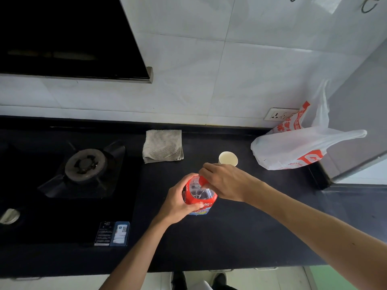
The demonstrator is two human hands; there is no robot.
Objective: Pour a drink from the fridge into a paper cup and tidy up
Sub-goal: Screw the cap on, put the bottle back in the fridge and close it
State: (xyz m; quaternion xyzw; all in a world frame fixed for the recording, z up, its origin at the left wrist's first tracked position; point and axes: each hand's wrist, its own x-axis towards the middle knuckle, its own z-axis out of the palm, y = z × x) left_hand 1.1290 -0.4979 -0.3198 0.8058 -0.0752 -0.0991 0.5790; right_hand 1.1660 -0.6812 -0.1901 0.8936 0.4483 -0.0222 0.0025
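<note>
A clear plastic drink bottle (200,194) with a red label stands upright on the black counter (230,237). My left hand (178,199) grips its body from the left. My right hand (224,181) sits over the top of the bottle, its fingers curled round the red cap (202,181). A white paper cup (228,158) stands upright just behind my right hand, apart from the bottle; it looks empty.
A folded grey cloth (163,146) lies behind the bottle to the left. A gas hob with a burner (85,164) fills the counter's left side. A white and red plastic bag (299,147) sits at the right by the wall socket (278,115). A range hood (73,38) hangs above left.
</note>
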